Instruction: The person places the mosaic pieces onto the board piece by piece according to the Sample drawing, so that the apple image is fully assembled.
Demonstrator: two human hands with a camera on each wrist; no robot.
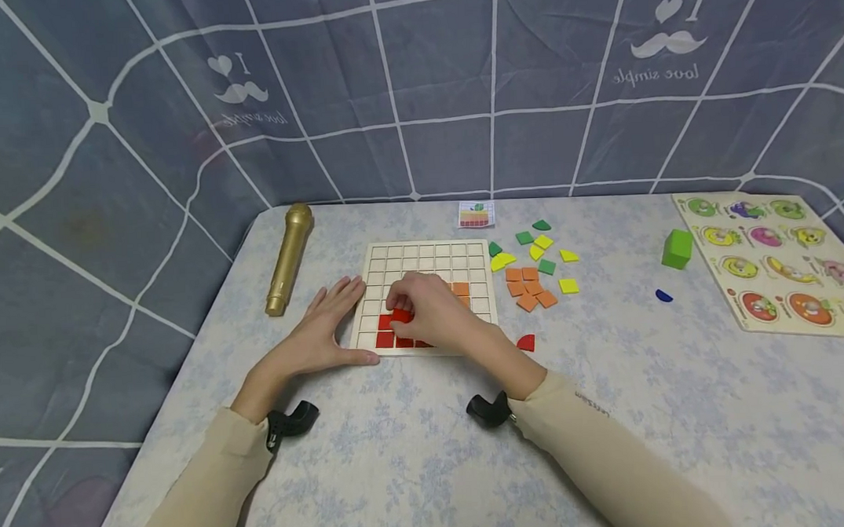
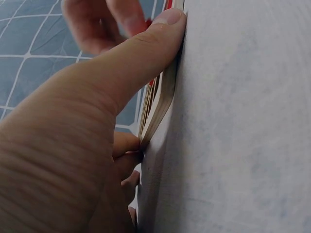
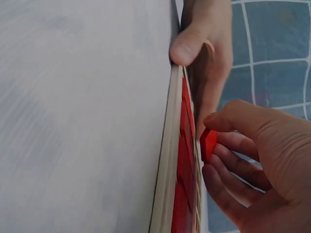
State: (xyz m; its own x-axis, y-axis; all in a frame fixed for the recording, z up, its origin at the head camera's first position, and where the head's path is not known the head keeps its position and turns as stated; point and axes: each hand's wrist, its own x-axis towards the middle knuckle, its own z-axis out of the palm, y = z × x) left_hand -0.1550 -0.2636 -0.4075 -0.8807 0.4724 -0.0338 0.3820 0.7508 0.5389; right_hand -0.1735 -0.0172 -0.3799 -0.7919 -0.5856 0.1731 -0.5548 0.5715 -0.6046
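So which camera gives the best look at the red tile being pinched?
The right wrist view: the red tile shows up close, pinched by the right hand just above the grid board. In the head view the fingers mostly cover it. The left wrist view shows only a red sliver past the left hand.

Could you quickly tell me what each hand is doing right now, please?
Left hand: open, fingers straight, steadying the grid board at its left edge.
Right hand: pinching a red square tile over the board.
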